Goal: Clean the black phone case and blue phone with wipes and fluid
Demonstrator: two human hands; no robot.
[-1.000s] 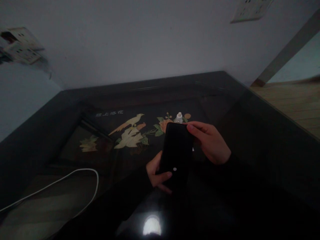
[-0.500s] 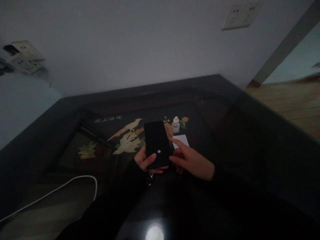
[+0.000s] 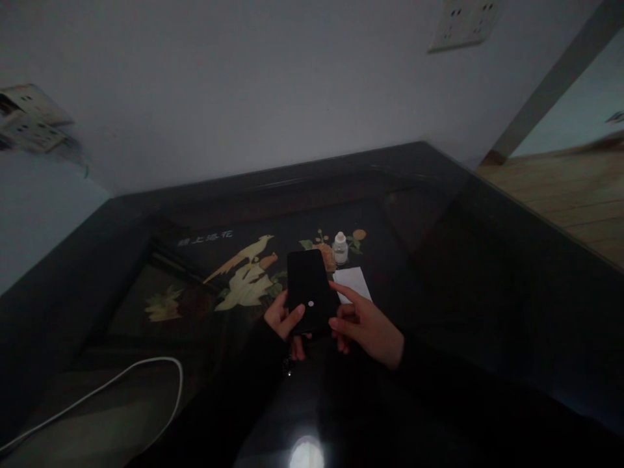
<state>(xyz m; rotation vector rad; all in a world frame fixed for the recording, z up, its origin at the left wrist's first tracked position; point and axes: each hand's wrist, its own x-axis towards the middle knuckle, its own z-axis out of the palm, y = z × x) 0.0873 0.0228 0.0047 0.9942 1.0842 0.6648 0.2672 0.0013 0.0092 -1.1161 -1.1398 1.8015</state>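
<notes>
A black smartphone [image 3: 309, 279] is held over the table, its dark screen facing me and a small round pale icon lit low on it. My left hand [image 3: 283, 318] grips its lower left side, thumb on the front and some fingers behind and below. At the right edge, my right hand [image 3: 368, 325] has its index fingertip and thumb against the phone, the other fingers curled. A small charm hangs below the phone near my left fingers. Just beyond my right hand lies a white paper [image 3: 353, 282], partly covered by it. Behind that stands a small clear bottle [image 3: 340, 249] with a white cap.
The dark glossy table [image 3: 424, 260] bears a bird-and-flower picture [image 3: 246, 284]. A white cable [image 3: 131, 363] curves at the lower left. A pale wall with sockets [image 3: 463, 26] rises behind; more sockets [image 3: 36, 117] are at the left.
The phone has come slightly lower and its top tips nearer to me. Both hands moved down a little with it, and more of the white paper shows. The view shifted slightly.
</notes>
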